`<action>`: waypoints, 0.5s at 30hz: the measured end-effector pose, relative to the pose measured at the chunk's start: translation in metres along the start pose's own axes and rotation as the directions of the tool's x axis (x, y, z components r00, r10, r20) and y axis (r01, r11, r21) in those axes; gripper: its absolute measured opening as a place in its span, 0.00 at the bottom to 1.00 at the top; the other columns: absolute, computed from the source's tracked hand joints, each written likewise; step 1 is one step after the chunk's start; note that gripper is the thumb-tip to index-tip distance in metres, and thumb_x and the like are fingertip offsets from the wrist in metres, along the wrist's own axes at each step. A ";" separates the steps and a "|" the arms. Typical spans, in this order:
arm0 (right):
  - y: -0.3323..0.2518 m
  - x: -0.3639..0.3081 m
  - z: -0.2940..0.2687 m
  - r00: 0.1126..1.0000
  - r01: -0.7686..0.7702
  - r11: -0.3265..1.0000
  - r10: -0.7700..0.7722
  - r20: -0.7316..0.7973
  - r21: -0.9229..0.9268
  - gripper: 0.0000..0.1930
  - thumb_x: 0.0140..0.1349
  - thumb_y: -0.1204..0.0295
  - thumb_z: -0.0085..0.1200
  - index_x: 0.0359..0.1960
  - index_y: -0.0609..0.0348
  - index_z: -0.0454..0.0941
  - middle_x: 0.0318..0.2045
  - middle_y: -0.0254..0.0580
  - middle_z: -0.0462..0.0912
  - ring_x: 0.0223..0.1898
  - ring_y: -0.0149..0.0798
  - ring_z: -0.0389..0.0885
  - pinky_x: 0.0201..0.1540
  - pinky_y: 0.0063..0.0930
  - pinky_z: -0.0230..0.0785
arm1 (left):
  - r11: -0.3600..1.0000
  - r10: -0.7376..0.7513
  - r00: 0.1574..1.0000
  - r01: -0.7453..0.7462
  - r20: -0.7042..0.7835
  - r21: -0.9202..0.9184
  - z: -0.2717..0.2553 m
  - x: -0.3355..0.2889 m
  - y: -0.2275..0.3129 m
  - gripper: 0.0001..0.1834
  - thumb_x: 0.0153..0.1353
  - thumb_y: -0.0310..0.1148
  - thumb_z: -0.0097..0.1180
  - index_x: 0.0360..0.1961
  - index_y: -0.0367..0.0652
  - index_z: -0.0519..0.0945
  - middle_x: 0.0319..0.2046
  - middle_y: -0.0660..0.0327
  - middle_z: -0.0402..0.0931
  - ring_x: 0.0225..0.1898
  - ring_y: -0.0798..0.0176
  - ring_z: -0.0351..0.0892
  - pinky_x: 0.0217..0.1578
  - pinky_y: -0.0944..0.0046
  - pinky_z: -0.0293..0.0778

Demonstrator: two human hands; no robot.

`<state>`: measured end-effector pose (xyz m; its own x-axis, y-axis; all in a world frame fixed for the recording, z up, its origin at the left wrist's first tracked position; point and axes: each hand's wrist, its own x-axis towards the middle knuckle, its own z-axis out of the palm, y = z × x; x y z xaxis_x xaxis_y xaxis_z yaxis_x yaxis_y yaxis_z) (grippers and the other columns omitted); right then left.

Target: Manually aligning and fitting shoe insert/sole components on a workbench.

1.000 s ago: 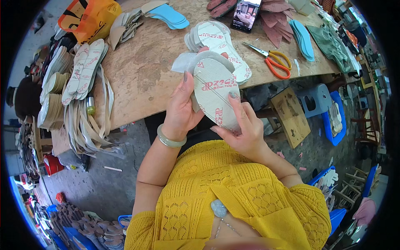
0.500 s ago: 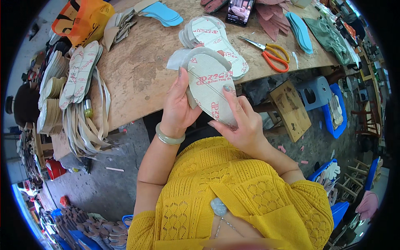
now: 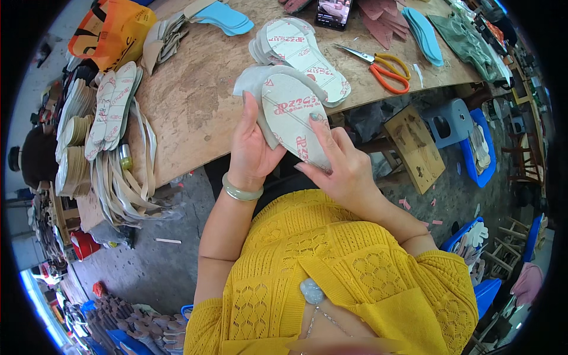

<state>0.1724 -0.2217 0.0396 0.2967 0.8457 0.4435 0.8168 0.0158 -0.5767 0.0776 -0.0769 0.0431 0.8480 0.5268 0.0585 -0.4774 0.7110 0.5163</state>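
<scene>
One printed insole (image 3: 284, 121) between fingers (image 3: 325, 137).
Left hand (image 3: 252, 149): thumb spread, rest hidden; right hand (image 3: 350, 165): index, thumb spread over it, likely steadying.

Lettering: red on held insole (image 3: 290, 121), insole stack (image 3: 296, 44) beyond it and insole pile (image 3: 109, 112) left of it, dark on orange bag (image 3: 121, 29), upper left of it.

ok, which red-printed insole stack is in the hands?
The frontmost stack: left hand holds it, right hand touches its printed face. The stack beyond it lies on the table; the far-left stack is well away.
</scene>
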 end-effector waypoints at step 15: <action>0.002 0.000 -0.002 0.995 -0.007 0.999 0.010 0.099 -0.034 0.35 0.49 0.67 0.65 0.61 0.55 0.64 0.34 0.43 0.70 0.25 0.45 0.78 0.26 0.33 0.73 | 0.986 0.061 0.997 -0.051 -0.056 0.162 -0.009 0.004 -0.005 0.26 0.68 0.32 0.44 0.65 0.35 0.57 0.62 0.45 0.62 0.63 0.49 0.64 0.60 0.51 0.66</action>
<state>0.1754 -0.2231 0.0397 0.2549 0.8943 0.3678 0.8310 -0.0081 -0.5562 0.0814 -0.0741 0.0326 0.8032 0.5943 0.0419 -0.4765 0.5986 0.6439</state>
